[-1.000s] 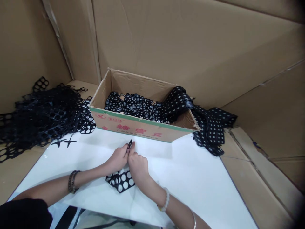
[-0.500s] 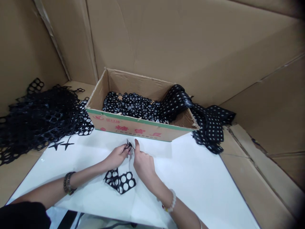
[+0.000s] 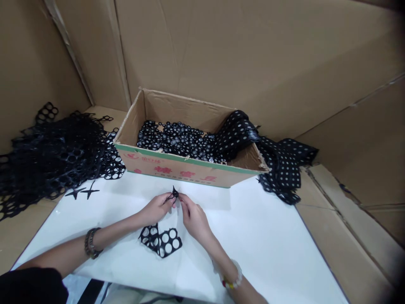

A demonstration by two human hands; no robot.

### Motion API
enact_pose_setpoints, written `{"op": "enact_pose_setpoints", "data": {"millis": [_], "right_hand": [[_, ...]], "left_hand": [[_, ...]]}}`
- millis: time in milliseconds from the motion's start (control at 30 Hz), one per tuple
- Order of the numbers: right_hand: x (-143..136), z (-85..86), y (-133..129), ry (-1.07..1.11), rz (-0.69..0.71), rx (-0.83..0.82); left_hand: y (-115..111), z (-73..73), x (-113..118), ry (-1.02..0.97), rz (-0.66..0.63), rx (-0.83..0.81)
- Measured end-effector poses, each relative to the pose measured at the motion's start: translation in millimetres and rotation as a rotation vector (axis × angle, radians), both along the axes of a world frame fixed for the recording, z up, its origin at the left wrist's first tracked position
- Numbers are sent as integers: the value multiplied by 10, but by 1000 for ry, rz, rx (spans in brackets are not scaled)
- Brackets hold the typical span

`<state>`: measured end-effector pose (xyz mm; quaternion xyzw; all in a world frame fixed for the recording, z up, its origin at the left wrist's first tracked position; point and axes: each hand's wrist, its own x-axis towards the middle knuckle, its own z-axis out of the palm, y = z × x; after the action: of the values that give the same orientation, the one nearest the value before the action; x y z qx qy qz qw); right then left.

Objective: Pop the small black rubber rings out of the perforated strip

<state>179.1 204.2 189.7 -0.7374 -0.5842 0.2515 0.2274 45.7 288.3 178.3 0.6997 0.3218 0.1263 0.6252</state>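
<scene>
Between my two hands is a small piece of black perforated sheet scrap, thin and bunched up. My left hand pinches it from the left, fingers closed. From the other side my right hand meets it with thumb and index finger pressed together; its other fingers are curled in. Just below, on the white table, lies a flat black sheet scrap with round holes. Behind the hands stands an open cardboard box holding many small black rings.
A tangled heap of black perforated scraps lies at the left, with two star-shaped black bits near it. Black dotted sheets hang over the box's right end. Cardboard walls enclose the back and sides.
My right index finger, raised before, has come down, and the hand now pinches at the black scrap. My left hand has barely moved.
</scene>
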Motion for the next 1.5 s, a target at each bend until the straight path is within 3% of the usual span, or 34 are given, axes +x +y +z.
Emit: {"op": "enact_pose_setpoints", "data": {"millis": [567, 700, 900, 1267, 1500], "right_hand": [[44, -145, -8, 40, -35, 85], [52, -149, 23, 104, -29, 110], [26, -110, 30, 79, -30, 110], [-185, -48, -50, -273, -6, -49], [-202, -71, -26, -245, -1, -37]], "left_hand": [[18, -39, -2, -34, -5, -42], [8, -39, -14, -13, -30, 55], [-49, 71, -15, 32, -90, 228], [-127, 15, -15, 154, -119, 378], [-159, 45, -32, 153, -153, 386]]}}
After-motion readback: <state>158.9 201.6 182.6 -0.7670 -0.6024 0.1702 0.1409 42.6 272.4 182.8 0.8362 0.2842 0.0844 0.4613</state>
